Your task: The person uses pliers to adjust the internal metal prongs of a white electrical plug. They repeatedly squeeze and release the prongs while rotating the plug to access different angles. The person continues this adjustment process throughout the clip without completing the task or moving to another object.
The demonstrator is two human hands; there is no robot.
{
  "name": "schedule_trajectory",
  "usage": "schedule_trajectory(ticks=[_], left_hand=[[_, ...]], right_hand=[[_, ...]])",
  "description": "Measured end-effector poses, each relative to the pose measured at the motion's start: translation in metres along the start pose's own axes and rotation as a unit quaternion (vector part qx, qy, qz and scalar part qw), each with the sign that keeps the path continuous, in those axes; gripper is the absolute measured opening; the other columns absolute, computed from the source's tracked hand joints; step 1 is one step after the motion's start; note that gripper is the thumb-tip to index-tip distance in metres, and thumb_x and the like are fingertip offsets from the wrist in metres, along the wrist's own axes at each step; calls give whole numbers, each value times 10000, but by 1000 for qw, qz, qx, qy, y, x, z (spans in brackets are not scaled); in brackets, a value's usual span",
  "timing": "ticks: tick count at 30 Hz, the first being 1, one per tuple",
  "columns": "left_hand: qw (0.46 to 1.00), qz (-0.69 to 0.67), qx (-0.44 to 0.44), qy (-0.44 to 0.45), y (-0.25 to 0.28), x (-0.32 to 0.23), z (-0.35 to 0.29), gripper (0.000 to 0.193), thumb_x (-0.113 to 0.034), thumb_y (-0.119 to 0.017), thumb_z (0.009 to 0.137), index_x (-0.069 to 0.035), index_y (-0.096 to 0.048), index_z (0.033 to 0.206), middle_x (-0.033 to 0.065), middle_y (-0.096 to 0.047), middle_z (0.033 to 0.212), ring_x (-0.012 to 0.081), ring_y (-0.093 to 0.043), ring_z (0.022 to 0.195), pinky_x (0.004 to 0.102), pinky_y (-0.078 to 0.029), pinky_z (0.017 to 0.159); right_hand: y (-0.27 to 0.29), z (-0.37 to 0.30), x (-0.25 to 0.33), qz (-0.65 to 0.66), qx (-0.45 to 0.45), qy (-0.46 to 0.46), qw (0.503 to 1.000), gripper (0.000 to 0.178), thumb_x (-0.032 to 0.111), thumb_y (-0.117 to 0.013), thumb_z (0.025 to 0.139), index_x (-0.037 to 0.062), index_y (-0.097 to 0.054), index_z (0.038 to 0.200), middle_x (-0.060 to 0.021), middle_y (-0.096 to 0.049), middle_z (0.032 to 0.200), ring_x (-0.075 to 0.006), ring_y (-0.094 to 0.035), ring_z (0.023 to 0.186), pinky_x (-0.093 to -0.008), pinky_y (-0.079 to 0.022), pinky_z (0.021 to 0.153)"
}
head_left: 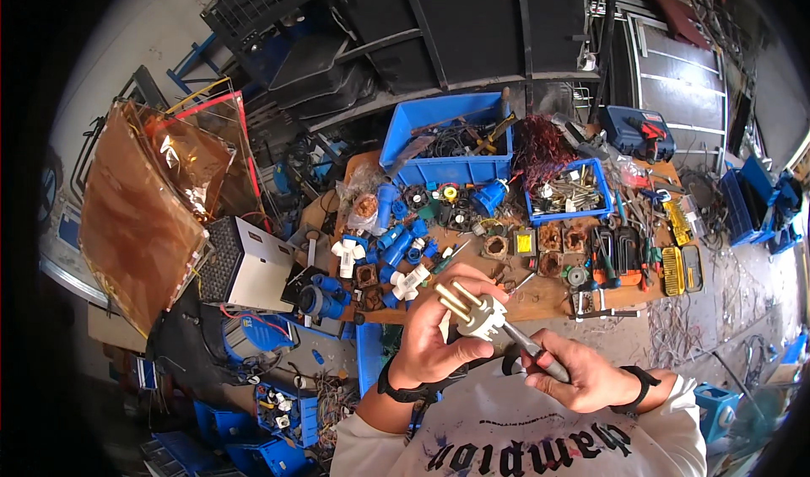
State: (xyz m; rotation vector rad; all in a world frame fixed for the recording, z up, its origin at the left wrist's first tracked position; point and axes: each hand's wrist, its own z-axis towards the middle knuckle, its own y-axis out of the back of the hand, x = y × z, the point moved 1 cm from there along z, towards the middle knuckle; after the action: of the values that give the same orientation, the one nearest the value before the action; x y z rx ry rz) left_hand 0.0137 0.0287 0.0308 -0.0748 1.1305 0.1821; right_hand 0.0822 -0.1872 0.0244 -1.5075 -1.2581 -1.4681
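My left hand [429, 334] is closed around a white plug insert [483, 318] with long brass pins. The pins point up and to the left. My right hand [586, 374] grips a screwdriver [548, 364] by its grey and red handle. Its front end meets the right side of the plug insert; the tip itself is hidden there. Both hands are held up in front of my body, over the near edge of the wooden workbench [527, 308]. Just beyond my left hand lie blue connector housings [395, 247] and a white plug part [408, 283].
A large blue bin [447, 172] of cables and a smaller blue tray [570, 217] of metal pins stand at the back. Hand tools [629, 253] and a yellow bit case [672, 271] lie right. Brown sheets [139, 215] lean left. More blue bins [304, 422] sit below the bench.
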Motion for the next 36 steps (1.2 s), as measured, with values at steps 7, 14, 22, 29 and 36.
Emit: schedule_trajectory(ticks=[7,14,22,29,36], left_hand=[[996,-47,-37,64,-10,-7,-5,731,-516,-694,816,37,-491,1249,130,-565,1112,210,-574,967,343,-476,822],[993,-67,-24,91,-22,-1,-6,687,-578,-486,923,35,-479,1233,161,-554,1157,253,-578,1085,392,-489,903],[977,-182,-44,103,-28,5,-8,520,-500,-413,985,-3,-520,1098,236,-583,1152,341,-559,1146,478,-464,950],[964,-263,3,34,-29,18,-3,486,-457,-450,983,3,-528,1120,240,-584,1188,315,-569,1139,456,-414,1002],[974,-226,28,9,-29,11,-5,415,-361,-547,956,-4,-497,1162,232,-583,1165,313,-559,1148,474,-405,1013]], right_hand=[[0,1,0,-45,-45,15,998,328,99,-648,883,23,-470,1148,-101,-613,840,-211,-599,709,-328,-470,637],[-7,8,0,-68,-77,-22,994,354,77,-632,875,-14,-439,1157,-175,-657,895,-335,-680,890,-395,-525,722],[-3,8,-1,1,8,11,1000,266,104,-632,899,28,-477,1101,-91,-586,898,-202,-599,815,-330,-467,718],[4,8,-2,172,105,-3,980,195,117,-618,923,58,-483,1051,-21,-492,886,-116,-453,813,-282,-392,729],[-10,5,-12,-95,-71,51,992,378,54,-633,844,17,-457,1177,-146,-662,828,-327,-676,755,-393,-512,665]])
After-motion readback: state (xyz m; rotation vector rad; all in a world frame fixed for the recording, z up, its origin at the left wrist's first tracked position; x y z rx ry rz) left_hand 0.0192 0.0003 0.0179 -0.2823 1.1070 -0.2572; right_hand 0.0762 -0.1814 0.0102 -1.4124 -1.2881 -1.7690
